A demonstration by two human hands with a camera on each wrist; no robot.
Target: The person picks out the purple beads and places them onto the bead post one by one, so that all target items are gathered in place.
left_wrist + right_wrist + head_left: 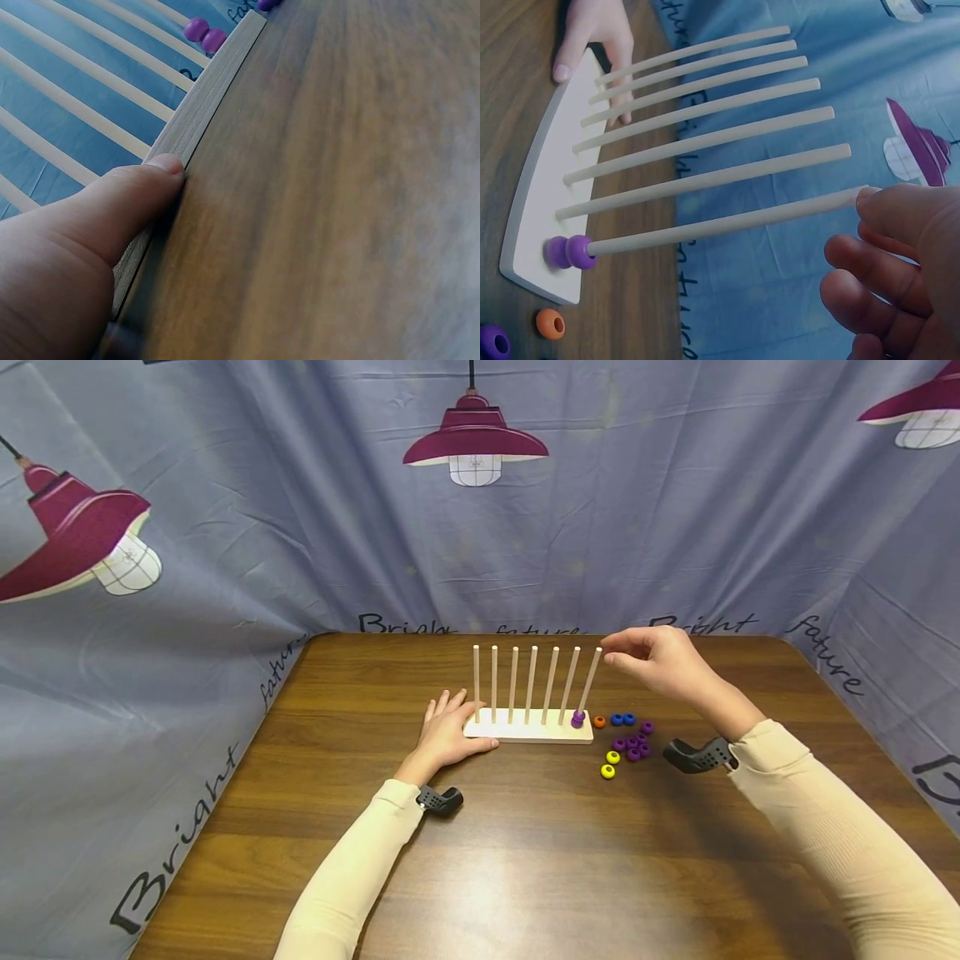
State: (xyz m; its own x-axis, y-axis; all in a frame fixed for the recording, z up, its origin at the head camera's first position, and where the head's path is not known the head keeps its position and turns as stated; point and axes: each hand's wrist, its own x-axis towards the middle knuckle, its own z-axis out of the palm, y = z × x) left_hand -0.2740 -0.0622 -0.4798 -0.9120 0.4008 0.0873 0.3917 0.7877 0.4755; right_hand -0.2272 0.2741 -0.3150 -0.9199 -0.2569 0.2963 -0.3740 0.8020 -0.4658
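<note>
A pale wooden peg rack (525,727) stands on the table, with a row of several upright pegs. Two purple beads (570,252) are stacked at the foot of its rightmost peg (590,681). My left hand (447,735) holds the rack's left end, thumb along the front edge and fingers behind. In the left wrist view the thumb (127,195) presses against the base's side. My right hand (663,662) is at the tip of the rightmost peg, thumb and forefinger slightly apart in the head view, with no bead showing between them.
Right of the rack lie an orange bead (599,722), two blue beads (629,719), several loose purple beads (633,754) and two yellow beads (612,757). The brown wooden table (525,860) is backed by a blue-grey printed curtain (600,527).
</note>
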